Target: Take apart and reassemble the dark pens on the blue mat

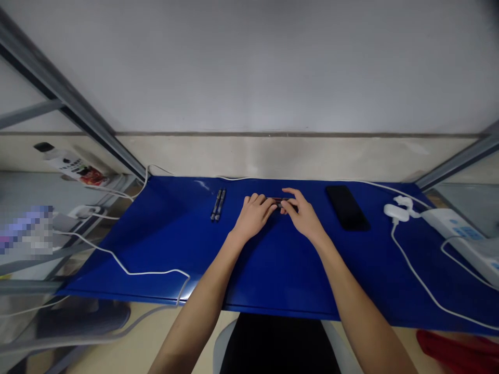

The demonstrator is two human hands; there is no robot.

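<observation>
I'm pinching a small dark-red object (284, 200)
My left hand (253, 215) and right hand (304, 218) are gripping it by the fingertips, keeping it steady above the blue mat (273, 270), between the pens (218, 204) and the phone (346, 208).

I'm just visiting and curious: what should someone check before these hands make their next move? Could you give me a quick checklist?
1. Both hands in view: ok. The left hand and right hand are above the blue desk mat.
2. Grip on the small dark object: ok. Fingers of both hands meet on it.
3. What that object is: cannot tell. The fingers hide most of it.
4. Two pens: ok. They lie apart from the left hand.
5. Black smartphone: ok. It lies flat, apart from the right hand.
</observation>
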